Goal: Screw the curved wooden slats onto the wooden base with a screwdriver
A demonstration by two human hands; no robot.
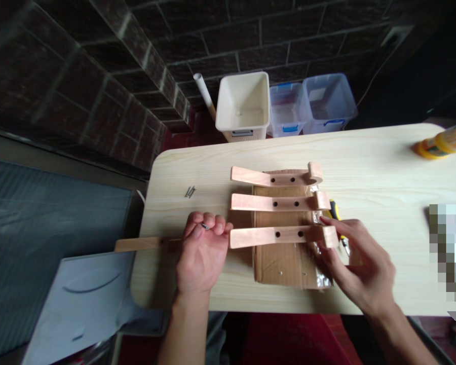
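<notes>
Three pale wooden hooks lie side by side across a cardboard box (279,261), each with two dark holes: a far hook (251,175), a middle hook (251,202) and a near hook (256,237). My right hand (365,266) has its thumb and fingers around the curled end of the near hook. Palm up at the box's left, my left hand (205,253) pinches a small metal screw (204,226) between thumb and curled fingers. Another wooden piece (140,244) runs beneath that hand and past the table's left edge. A yellow-and-black screwdriver (333,209) is partly hidden behind the hooks.
Several loose screws (190,191) lie on the pale table (197,162) at left. A yellow-capped clear bottle-shaped container (443,144) lies at the far right. Beyond the table stand a cream bin (243,101) and two clear plastic boxes (288,109). A grey-white chair-like panel (83,294) sits lower left.
</notes>
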